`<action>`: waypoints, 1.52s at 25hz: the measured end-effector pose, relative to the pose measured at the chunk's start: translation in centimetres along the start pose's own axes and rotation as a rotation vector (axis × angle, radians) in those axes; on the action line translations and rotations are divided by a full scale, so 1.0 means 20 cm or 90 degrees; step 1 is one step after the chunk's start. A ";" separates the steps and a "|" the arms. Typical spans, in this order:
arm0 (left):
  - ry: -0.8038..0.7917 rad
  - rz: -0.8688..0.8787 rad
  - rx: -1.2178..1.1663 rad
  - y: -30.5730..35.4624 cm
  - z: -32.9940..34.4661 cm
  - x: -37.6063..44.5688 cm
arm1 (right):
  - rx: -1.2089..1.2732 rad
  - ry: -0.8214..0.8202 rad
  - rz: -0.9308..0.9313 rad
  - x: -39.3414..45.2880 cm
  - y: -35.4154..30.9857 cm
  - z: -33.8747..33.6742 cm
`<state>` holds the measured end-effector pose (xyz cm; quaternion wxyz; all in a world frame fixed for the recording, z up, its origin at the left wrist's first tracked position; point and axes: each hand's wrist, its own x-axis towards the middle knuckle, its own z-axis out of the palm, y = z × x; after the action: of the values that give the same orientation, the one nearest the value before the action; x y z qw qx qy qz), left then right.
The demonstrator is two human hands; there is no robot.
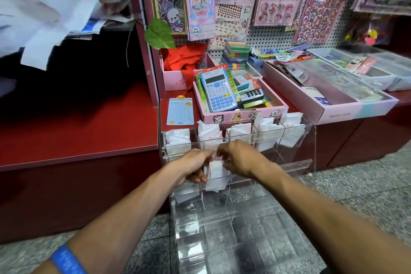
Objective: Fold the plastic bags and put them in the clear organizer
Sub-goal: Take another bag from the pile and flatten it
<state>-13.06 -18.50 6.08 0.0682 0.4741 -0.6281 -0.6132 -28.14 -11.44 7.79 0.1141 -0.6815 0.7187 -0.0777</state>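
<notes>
Two hands: both are meeting at one small folded white plastic bag (215, 176), at the second row of the clear acrylic tiered organizer (310, 140).
Left hand (195, 165): fingers are curling round the bag's left edge, thumb lying below, pinching the thin crinkled film.
Blue wristband (66, 259): a smooth band is circling the left forearm near the bottom edge.
Right hand (239, 159): fingers are bending down onto the bag's upper right edge and gripping it; the fingertips are hidden, so how tightly I cannot tell.
Bag position: it is hanging half in a second-row compartment, its lower part showing through the transparent front wall.
Top-row folded bags (209, 134): white crumpled packets are standing in all five upper compartments.
Lower rows: glossy, see-through cells are showing the speckled floor behind.
Pink cardboard box (244, 115): it is sitting just behind the organizer, holding a blue-and-white calculator (219, 90).
Red counter (73, 131): smooth surface lying left.
</notes>
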 end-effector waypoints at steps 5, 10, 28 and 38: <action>-0.016 0.010 0.016 0.01 -0.04 -0.05 | -0.030 -0.010 -0.017 0.01 -0.02 0.00; 0.040 0.145 0.052 0.12 -0.16 -0.18 | 0.029 0.099 -0.075 0.06 -0.13 -0.14; 0.624 0.274 -0.271 -0.35 -1.24 -0.81 | 0.152 0.455 -0.104 0.88 -1.46 -0.70; 0.596 0.294 -0.193 -0.29 -1.22 -0.76 | 0.394 0.460 -0.190 0.95 -1.57 -0.75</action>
<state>14.44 -24.27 14.69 0.5413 0.5307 -0.5231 -0.3895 -2.90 -32.91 29.58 0.0421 -0.6406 0.5499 -0.5343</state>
